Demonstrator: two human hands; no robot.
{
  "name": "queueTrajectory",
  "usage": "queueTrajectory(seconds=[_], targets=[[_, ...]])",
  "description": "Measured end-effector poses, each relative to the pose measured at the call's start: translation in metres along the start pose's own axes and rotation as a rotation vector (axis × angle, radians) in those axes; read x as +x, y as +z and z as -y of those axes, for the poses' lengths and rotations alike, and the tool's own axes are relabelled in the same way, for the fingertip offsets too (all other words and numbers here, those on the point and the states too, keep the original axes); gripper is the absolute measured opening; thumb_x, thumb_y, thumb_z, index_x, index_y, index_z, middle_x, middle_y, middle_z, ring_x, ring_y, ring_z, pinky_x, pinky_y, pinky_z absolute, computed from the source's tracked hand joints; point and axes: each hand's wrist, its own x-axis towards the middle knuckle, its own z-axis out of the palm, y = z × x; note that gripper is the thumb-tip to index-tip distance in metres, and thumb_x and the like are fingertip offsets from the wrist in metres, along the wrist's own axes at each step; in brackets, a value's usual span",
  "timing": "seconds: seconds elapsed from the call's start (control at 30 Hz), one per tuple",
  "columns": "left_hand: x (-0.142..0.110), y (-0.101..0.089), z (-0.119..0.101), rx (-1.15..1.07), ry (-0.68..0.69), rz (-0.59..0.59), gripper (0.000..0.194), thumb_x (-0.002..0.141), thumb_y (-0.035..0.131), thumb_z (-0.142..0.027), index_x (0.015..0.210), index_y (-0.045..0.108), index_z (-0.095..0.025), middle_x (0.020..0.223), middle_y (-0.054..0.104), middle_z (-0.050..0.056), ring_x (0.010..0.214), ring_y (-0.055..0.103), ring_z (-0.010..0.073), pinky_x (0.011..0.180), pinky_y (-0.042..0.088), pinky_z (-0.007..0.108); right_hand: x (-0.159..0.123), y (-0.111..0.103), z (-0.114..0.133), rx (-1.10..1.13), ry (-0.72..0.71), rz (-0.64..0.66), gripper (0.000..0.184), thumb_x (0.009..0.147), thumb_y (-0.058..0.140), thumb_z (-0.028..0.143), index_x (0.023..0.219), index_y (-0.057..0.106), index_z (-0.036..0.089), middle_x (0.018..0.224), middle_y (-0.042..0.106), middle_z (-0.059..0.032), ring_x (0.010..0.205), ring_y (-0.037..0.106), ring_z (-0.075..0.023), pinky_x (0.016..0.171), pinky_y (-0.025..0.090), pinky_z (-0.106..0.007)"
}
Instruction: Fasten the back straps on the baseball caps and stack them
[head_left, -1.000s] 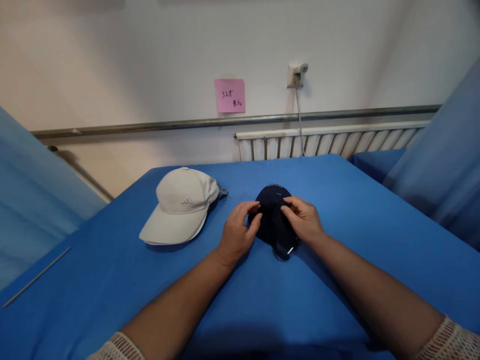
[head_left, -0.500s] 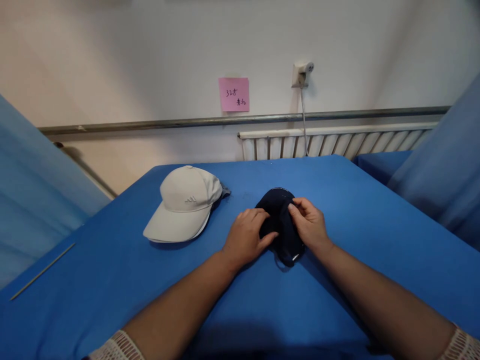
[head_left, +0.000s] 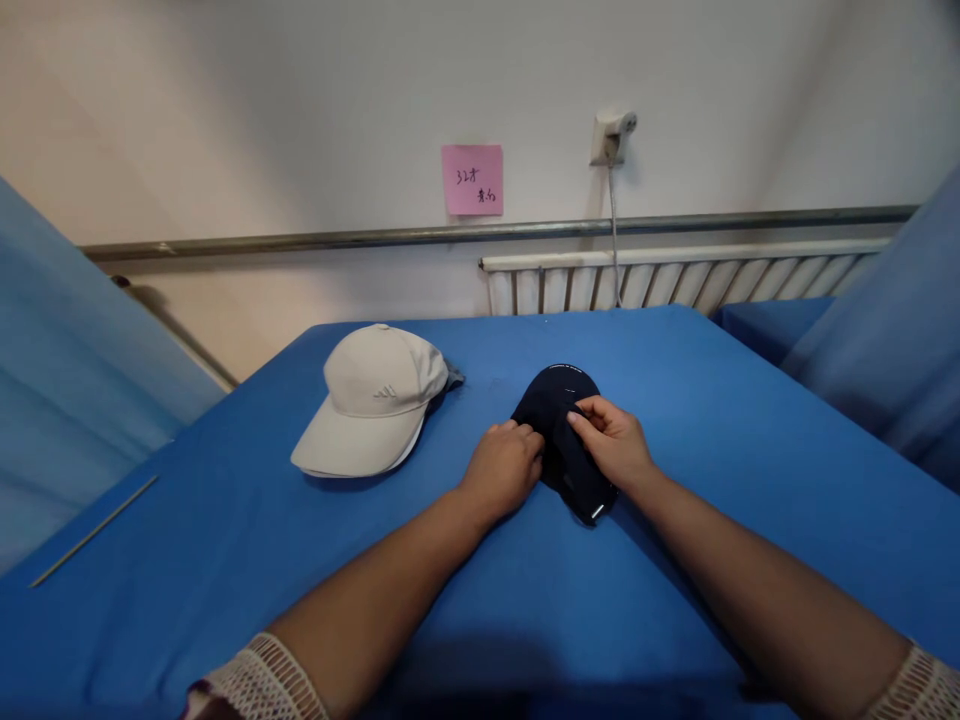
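Observation:
A dark navy cap [head_left: 562, 390] lies on the blue-covered table, partly folded in on itself, with its curved brim toward the wall. My left hand [head_left: 504, 465] is closed at the cap's left edge, its thumb tucked out of sight. Between thumb and fingers, my right hand [head_left: 609, 438] pinches the fabric on the cap's right side. To the left, a light beige cap [head_left: 379, 385] with a small striped logo sits upright, brim facing me. Beneath and behind it, darker headwear shows in part.
The blue sheet [head_left: 450, 580] covers the table. A thin stick [head_left: 94, 532] lies near its left edge. Behind stand a metal rail [head_left: 375, 238], a white radiator [head_left: 675, 280] and a plugged-in socket [head_left: 611, 138]. Blue curtains [head_left: 75, 370] hang on both sides.
My left hand's fingers have closed in, and its thumb has gone from view. The right hand has folded the dark cap's fabric slightly leftward. The view has shifted a little.

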Motion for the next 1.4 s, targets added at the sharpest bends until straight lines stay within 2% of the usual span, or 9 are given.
queueTrajectory(seconds=[0.17,0.23,0.37,0.47,0.63,0.83,1.03,1.27,1.4], targets=[[-0.004,-0.027,0.019,-0.39,-0.028,-0.31,0.007,0.088,0.055,-0.02,0.087,0.062,-0.019,0.087,0.065,0.004,0.081,0.06,0.0168,0.076,0.048,0.032,0.01,-0.017,0.003,-0.065,-0.097,-0.119,0.025,0.083,0.061,0.045,0.088,0.066,0.021,0.064,0.062,0.0009,0.056,0.055,-0.0144,0.052,0.043,-0.026],[-0.004,-0.036,0.032,-0.537,-0.063,-0.357,0.007,0.088,0.057,-0.022,0.084,0.062,-0.019,0.084,0.064,0.003,0.079,0.061,0.0153,0.075,0.05,0.031,0.013,-0.026,0.007,-0.177,-0.204,-0.153,0.023,0.086,0.058,0.041,0.09,0.067,0.021,0.072,0.065,-0.001,0.061,0.057,-0.0154,0.057,0.045,-0.028],[-0.003,-0.045,0.056,-0.664,-0.088,-0.226,0.006,0.083,0.063,-0.022,0.079,0.065,-0.018,0.1,0.067,0.008,0.095,0.064,0.0193,0.082,0.051,0.034,0.013,-0.035,0.017,-0.424,-0.444,-0.104,0.019,0.089,0.055,0.034,0.092,0.069,0.021,0.079,0.066,-0.0026,0.069,0.059,-0.0165,0.066,0.047,-0.03],[-0.004,-0.046,0.059,-0.643,-0.137,-0.185,0.007,0.082,0.061,-0.021,0.086,0.067,-0.019,0.106,0.068,0.009,0.101,0.064,0.0211,0.085,0.051,0.035,0.008,-0.031,0.023,-0.476,-0.492,-0.049,0.017,0.091,0.056,0.033,0.092,0.069,0.022,0.077,0.066,-0.0021,0.068,0.06,-0.0162,0.065,0.047,-0.029],[-0.006,-0.045,0.032,-0.421,-0.072,-0.156,0.014,0.082,0.063,-0.031,0.077,0.06,-0.018,0.086,0.065,0.004,0.083,0.06,0.0191,0.079,0.049,0.036,0.002,-0.024,0.026,-0.514,-0.511,-0.024,0.018,0.092,0.056,0.034,0.093,0.069,0.021,0.079,0.067,-0.0026,0.07,0.062,-0.0162,0.066,0.047,-0.028],[-0.01,-0.046,0.001,-0.157,-0.014,-0.18,0.024,0.079,0.068,-0.039,0.081,0.056,-0.018,0.096,0.062,0.007,0.092,0.055,0.0232,0.084,0.046,0.04,-0.001,-0.022,0.028,-0.528,-0.524,-0.05,0.018,0.092,0.057,0.034,0.091,0.068,0.02,0.077,0.066,-0.0025,0.068,0.061,-0.0156,0.065,0.046,-0.028],[-0.01,-0.038,-0.003,-0.037,-0.031,-0.171,0.016,0.081,0.068,-0.032,0.081,0.06,-0.017,0.109,0.061,0.01,0.098,0.055,0.0262,0.086,0.045,0.044,-0.002,-0.02,0.028,-0.506,-0.515,-0.062,0.017,0.092,0.057,0.034,0.09,0.067,0.021,0.079,0.066,-0.0022,0.068,0.061,-0.0156,0.065,0.047,-0.028],[-0.005,-0.042,0.017,-0.42,-0.067,-0.211,0.015,0.089,0.056,-0.026,0.081,0.066,-0.018,0.101,0.064,0.006,0.096,0.058,0.0201,0.09,0.045,0.039,0.001,-0.025,0.025,-0.537,-0.608,-0.029,0.021,0.097,0.048,0.032,0.099,0.065,0.019,0.082,0.064,-0.0049,0.073,0.062,-0.017,0.067,0.048,-0.029],[-0.002,-0.05,0.032,-0.688,-0.182,-0.092,0.031,0.092,0.048,-0.034,0.069,0.062,-0.017,0.104,0.065,0.007,0.09,0.062,0.0185,0.086,0.049,0.036,-0.001,-0.025,0.026,-0.552,-0.647,0.011,0.022,0.097,0.047,0.03,0.104,0.065,0.018,0.083,0.065,-0.0056,0.074,0.062,-0.0171,0.066,0.048,-0.029]])
